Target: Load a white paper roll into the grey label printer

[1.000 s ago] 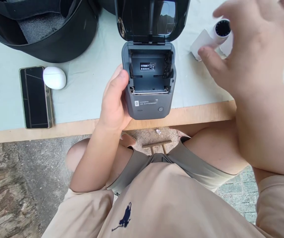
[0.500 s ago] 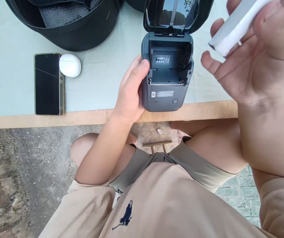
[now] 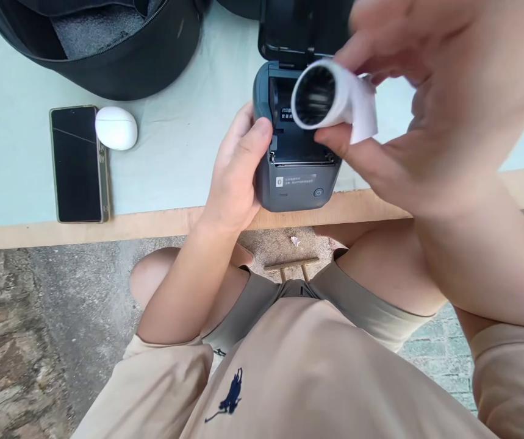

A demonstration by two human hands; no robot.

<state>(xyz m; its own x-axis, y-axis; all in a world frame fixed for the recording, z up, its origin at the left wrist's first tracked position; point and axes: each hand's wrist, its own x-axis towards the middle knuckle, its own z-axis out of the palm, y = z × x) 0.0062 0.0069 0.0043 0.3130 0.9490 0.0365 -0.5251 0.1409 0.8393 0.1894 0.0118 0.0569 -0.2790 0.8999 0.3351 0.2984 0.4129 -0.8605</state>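
Observation:
A dark grey label printer (image 3: 296, 190) stands near the table's front edge, its black lid (image 3: 284, 33) swung up and back. My left hand (image 3: 238, 164) grips the printer's left side, thumb on the rim of the compartment. In front of the open compartment, my right hand (image 3: 426, 116) pinches a white paper roll (image 3: 341, 97) between thumb and fingers. The roll's dark hollow end faces left and towards me, and a loose flap of paper hangs from its right side. The roll hides the right part of the compartment. Motion blurs the back of my right hand.
Left of the printer, a phone (image 3: 76, 167) lies on the pale tablecloth (image 3: 170, 152), with a white mouse-like rounded case (image 3: 116, 128) against its right edge. An open black zippered bag (image 3: 152, 61) stands at the back left. The table's wooden edge (image 3: 165, 222) runs across above my knees.
My right hand has swung left and turned over, bringing the paper roll from the upper right to in front of the printer. The left hand keeps its grip; the view has shifted slightly.

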